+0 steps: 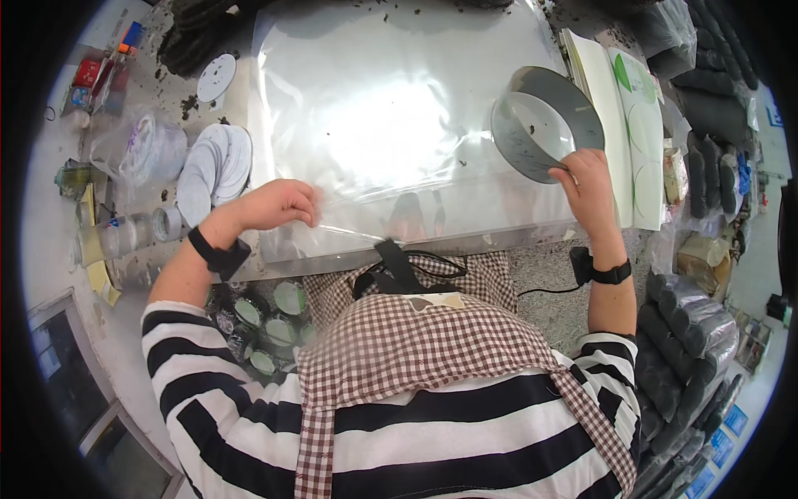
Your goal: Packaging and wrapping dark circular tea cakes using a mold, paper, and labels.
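My right hand (585, 187) grips the near rim of a grey plastic ring (589, 118), which looks like a short length of wide pipe. The ring is tilted over the right side of the work surface, and handwritten marks show on its wall. At the left, my left hand (277, 203) has its fingertips pinched on clear plastic film (368, 203); creases run from the fingers to the right. Slight blur covers those fingertips. Beneath lies a shiny, clear-covered white sheet (299, 137) that reflects a bright light.
White paper discs (215, 165) lie fanned at the left, beside a bagged roll (146, 150) and a tape roll (167, 223). Sheets of round green-and-white labels (642, 137) flank the right. Dark wrapped rolls (692, 337) are stacked beyond. Dark crumbs (189, 106) dot the table.
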`<state>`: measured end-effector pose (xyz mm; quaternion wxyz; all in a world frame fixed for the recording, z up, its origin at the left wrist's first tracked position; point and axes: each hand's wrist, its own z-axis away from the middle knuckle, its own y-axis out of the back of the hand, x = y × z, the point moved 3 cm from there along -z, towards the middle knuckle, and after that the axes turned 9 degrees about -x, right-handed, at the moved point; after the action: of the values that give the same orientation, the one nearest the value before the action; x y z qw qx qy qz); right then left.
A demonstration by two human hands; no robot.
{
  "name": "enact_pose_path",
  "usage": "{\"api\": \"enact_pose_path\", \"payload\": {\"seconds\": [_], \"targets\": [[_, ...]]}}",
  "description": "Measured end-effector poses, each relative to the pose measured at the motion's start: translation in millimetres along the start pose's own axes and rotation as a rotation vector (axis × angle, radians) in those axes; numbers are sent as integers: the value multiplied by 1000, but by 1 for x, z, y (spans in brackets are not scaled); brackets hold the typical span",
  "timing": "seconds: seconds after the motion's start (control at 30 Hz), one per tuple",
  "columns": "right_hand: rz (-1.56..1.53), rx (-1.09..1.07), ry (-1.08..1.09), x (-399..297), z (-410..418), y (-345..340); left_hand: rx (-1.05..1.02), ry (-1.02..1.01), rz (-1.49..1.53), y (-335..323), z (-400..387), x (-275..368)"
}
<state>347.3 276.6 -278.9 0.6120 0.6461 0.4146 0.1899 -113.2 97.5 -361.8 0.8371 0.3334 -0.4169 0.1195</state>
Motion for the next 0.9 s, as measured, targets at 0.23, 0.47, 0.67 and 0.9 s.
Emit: {"api": "enact_pose_path", "payload": {"seconds": [0.23,0.47,0.67,0.9], "targets": [[-696,-120,646,-165,-68,31,780,76,374,147,-1,28],[95,63,400,-118,-100,-99,743,-434,-888,2,44,104],[-790,-1180,228,-144,2,5,660,-261,-864,-47,47,43],[187,-617,-206,-2,34,-64,209,-281,-475,-47,29,27]]}}
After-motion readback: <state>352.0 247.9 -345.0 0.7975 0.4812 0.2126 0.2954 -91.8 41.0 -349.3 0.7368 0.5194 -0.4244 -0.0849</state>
